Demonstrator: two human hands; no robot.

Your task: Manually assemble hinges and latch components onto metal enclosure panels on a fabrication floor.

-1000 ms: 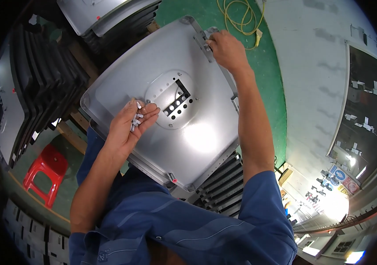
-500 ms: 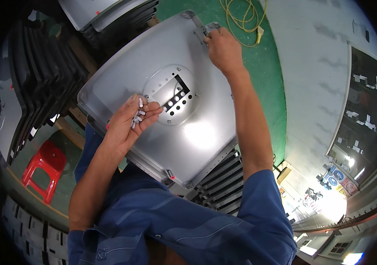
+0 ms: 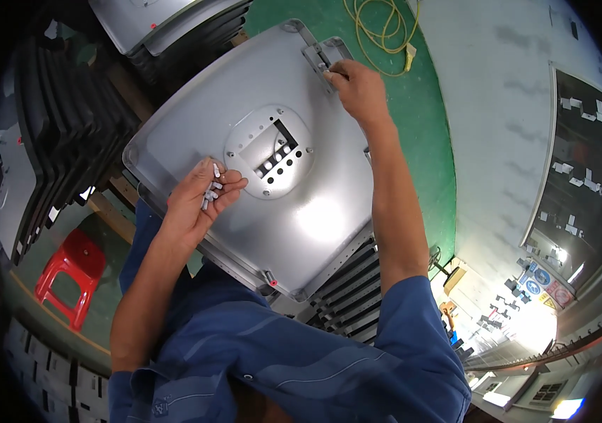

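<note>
Cradling small pale pieces [image 3: 209, 196] above a grey panel [image 3: 288, 192].
The pieces are held loosely in the half-curled left hand [image 3: 199, 196], which should be held level against spills. At the panel's far right corner, the bracket [image 3: 310, 58] is met by bent fingers of the right hand [image 3: 363, 92]; whether anything is pinched cannot be told. Careful alignment with the slot is advised.

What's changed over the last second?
Right hand shifted down along the bracket. Left hand pulled back slightly from the panel's middle. Nothing visibly let go. Unchanged: left hand still holds white pieces; stool in place.
</note>
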